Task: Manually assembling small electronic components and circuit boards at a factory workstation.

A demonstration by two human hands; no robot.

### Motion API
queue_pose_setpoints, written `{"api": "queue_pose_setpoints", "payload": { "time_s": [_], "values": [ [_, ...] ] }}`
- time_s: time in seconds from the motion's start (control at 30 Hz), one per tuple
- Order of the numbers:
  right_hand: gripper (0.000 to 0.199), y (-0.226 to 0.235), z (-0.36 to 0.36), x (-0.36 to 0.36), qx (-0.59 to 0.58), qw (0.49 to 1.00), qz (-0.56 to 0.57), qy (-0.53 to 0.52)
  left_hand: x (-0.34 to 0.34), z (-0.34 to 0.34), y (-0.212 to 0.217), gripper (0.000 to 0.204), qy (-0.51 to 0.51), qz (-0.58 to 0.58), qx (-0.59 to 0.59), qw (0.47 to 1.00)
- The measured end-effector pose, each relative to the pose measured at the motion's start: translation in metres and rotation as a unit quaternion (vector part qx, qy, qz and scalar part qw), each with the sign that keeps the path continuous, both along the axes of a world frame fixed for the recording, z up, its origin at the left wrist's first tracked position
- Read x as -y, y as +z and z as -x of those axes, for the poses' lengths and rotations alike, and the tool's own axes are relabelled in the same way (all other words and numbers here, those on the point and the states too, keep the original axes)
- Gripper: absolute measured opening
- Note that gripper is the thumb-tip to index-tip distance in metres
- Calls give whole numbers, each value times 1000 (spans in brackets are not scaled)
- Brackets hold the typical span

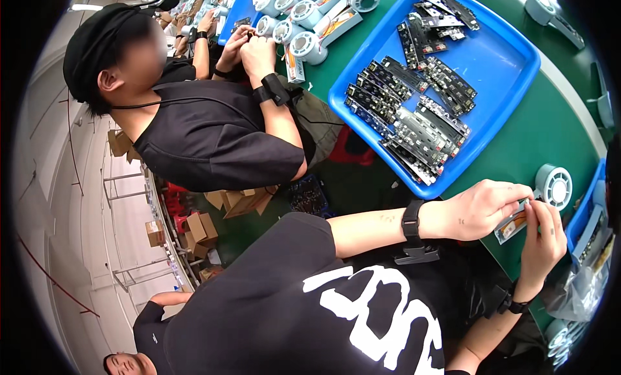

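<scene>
My left hand (480,210) is closed, its thumb and fingertips pinched together. My right hand (544,238) is pinched too, and its fingertips meet those of the left. Whatever small thing sits between them is too small to make out. Directly by the fingers lies a light-blue handheld fan housing with a round slotted head (554,186). Its open handle (511,227) shows an orange and white part inside, partly covered by my left hand. Both wrists wear black bands.
A large blue tray (432,189) of several black circuit boards (414,126) stands on the green table (498,171). Another blue bin (598,200) holds housings at right, beside a clear plastic bag (576,291). A co-worker (213,126) sits at left near more fan housings (307,46).
</scene>
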State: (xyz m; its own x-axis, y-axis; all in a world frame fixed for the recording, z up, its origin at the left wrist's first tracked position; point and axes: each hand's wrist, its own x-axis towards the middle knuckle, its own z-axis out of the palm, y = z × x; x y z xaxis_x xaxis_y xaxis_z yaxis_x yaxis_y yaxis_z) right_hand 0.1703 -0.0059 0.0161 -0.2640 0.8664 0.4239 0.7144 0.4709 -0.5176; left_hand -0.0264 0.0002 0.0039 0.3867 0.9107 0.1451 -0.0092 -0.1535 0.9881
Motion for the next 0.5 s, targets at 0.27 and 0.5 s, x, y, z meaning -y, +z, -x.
{"api": "queue_pose_setpoints", "payload": {
  "time_s": [0.27,0.5],
  "values": [
    [12,-6,-4,-5,-65,997,20,22,0,3,-7,31,-21,-20,-9,1000],
    [13,-9,-17,-4,-76,995,58,26,2,-4,-7,33,-35,-27,-5,999]
  ]
}}
